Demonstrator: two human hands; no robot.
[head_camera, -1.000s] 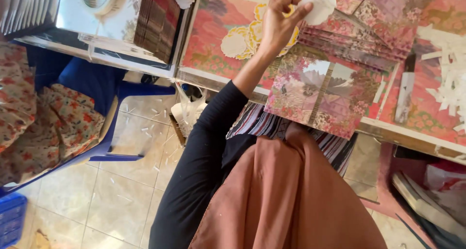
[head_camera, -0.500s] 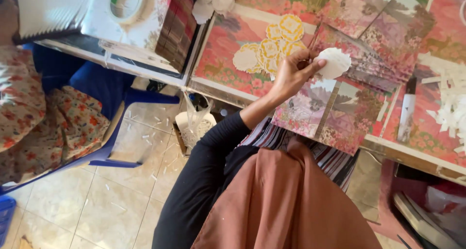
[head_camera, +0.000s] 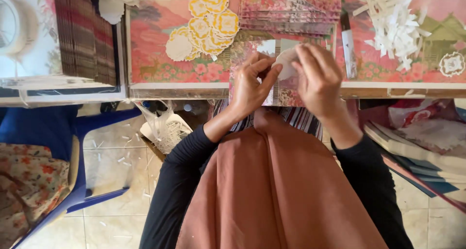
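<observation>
My left hand (head_camera: 251, 86) and my right hand (head_camera: 318, 76) meet over the table's front edge, both pinching a small round white paper sticker (head_camera: 285, 67). Under them lies a folded floral card (head_camera: 272, 52) that hangs slightly over the edge. A pile of round yellow-and-white stickers (head_camera: 206, 28) lies to the left of my hands. A stack of floral cards (head_camera: 291, 6) sits just behind.
White paper strips (head_camera: 395, 28) are heaped at the right, with a marker pen (head_camera: 348, 40) beside them. A stack of brown cards (head_camera: 85, 35) stands at the left. A blue plastic chair (head_camera: 43, 147) and a bag of scraps (head_camera: 165, 127) are on the floor.
My left hand came back from the sticker pile at the table's left with a white sticker. My right hand has come into view and joined it on the sticker. The view has shifted to centre.
</observation>
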